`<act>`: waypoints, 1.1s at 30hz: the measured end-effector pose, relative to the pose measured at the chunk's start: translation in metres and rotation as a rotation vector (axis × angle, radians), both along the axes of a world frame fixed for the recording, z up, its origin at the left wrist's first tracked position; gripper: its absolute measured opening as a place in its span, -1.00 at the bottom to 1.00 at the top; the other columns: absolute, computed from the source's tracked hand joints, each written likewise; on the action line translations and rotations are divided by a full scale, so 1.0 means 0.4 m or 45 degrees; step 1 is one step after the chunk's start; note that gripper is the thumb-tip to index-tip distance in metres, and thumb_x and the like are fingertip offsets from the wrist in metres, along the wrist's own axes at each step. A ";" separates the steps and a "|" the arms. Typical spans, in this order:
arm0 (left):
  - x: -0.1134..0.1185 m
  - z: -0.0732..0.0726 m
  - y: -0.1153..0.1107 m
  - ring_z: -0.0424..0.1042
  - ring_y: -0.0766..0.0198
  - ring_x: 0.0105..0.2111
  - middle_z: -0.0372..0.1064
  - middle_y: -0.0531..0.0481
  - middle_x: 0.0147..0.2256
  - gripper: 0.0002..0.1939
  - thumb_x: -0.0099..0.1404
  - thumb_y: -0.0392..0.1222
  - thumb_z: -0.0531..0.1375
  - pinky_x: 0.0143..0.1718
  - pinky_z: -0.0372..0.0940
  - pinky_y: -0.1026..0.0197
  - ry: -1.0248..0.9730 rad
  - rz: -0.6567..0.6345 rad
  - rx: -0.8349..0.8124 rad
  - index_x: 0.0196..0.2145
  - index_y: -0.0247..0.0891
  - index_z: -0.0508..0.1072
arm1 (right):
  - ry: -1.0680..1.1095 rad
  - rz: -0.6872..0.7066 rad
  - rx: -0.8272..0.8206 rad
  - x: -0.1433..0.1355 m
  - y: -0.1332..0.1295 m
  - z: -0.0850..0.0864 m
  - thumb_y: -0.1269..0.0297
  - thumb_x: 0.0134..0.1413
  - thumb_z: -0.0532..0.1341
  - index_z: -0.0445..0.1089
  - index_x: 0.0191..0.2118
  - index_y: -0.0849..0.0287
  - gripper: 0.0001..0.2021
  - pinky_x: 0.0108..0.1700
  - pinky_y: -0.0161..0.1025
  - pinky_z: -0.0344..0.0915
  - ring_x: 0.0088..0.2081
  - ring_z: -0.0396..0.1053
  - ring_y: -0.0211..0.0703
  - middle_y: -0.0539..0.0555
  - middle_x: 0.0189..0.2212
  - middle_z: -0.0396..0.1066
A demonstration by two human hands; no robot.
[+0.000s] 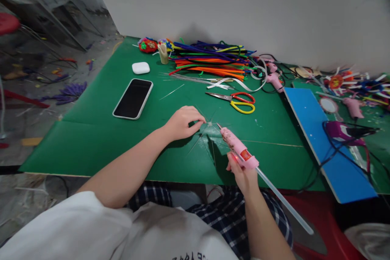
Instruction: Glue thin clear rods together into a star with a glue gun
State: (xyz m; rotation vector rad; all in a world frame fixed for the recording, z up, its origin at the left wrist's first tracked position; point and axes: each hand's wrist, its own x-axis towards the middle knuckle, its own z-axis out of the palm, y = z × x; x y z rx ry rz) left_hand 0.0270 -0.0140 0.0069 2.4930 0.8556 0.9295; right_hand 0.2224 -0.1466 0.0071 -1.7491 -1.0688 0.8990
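Note:
My right hand [243, 174] is wrapped round the handle of a pink hot glue gun [239, 146], and a long clear glue stick [284, 200] sticks out of its back. The gun's metal nozzle points up and left, close to the middle of a star of thin wires [210, 124] with a small whitish blob at its centre. From the left, my left hand [186, 122] pinches one of these wires near the centre with thumb and forefinger. Whether the nozzle touches the blob I cannot tell.
Beyond my hands lie scissors [236, 99], loose wires [201, 79], a white ribbon [237, 83] and a pile of coloured pipe cleaners [210, 59]. A phone [133, 98] and white earbud case [140, 68] are at left. A blue board [323, 146] with a corded purple tool [344, 132] lies right.

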 end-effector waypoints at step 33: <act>0.001 -0.001 0.001 0.35 0.27 -0.34 0.43 -0.01 -0.41 -0.84 0.19 -0.26 0.06 -0.25 0.20 0.18 0.007 -0.001 -0.007 -0.37 -0.26 0.44 | -0.128 0.212 0.055 0.012 -0.002 0.000 0.12 -0.13 0.15 0.29 -0.54 0.19 -0.78 -0.55 -0.30 0.20 -0.65 0.20 -0.29 -0.05 -0.73 0.22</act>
